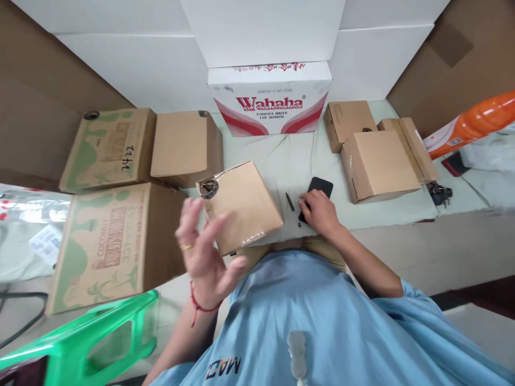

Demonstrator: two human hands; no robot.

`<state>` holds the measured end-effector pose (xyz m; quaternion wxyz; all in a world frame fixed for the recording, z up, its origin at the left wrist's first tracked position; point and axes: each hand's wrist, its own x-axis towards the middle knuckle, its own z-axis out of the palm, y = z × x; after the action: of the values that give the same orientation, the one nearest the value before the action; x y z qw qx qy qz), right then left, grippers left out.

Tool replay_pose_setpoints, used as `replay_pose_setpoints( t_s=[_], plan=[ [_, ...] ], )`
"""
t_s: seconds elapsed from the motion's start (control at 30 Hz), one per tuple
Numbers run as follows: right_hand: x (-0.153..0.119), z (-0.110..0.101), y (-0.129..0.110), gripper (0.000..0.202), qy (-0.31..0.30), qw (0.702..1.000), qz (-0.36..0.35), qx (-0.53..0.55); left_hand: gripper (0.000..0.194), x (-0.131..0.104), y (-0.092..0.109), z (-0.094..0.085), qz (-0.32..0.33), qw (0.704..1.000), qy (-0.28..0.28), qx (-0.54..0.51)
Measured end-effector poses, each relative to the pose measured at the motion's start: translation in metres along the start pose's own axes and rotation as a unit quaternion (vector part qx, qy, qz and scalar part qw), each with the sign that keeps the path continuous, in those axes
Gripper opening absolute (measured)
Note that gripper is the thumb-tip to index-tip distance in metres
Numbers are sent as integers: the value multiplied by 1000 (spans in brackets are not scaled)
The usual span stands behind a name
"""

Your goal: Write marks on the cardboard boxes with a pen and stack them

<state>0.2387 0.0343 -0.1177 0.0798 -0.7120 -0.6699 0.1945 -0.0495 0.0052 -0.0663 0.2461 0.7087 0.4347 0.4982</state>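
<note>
My left hand (207,252) is raised in front of me with its fingers spread and nothing in it; a ring and a red string bracelet are on it. Just beyond it, a small cardboard box (245,203) sits at an angle on the table's near edge, with a dark round patch on its upper left corner. My right hand (321,213) is over a black smartphone (325,185) on the table, fingers curled on it and hiding much of it. Left of the phone lie a short black pen (290,202) and a tiny dark piece (299,224).
A white Wahaha water carton (273,102) stands at the back. At left are two printed coconut cartons (108,246) and a plain box (181,142). Several boxes (380,163), keys (440,193) and an orange object (478,120) are at right. A green stool (80,332) stands lower left.
</note>
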Motion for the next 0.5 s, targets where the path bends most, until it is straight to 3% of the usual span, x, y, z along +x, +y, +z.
replay_pose_setpoints(
  t_s=[0.1,0.17,0.37,0.5],
  plan=[
    [8,16,-15,31,-31,999,14,-6,55,19,1,19,136,988,-47,57],
    [13,21,-25,27,-50,998,30,0,54,27,-1,30,167,983,-59,55],
    [27,18,-16,15,-52,993,78,72,46,27,-11,33,162,985,-39,41],
    [24,4,10,38,-4,980,100,170,44,25,-8,36,154,987,-33,43]
  ],
)
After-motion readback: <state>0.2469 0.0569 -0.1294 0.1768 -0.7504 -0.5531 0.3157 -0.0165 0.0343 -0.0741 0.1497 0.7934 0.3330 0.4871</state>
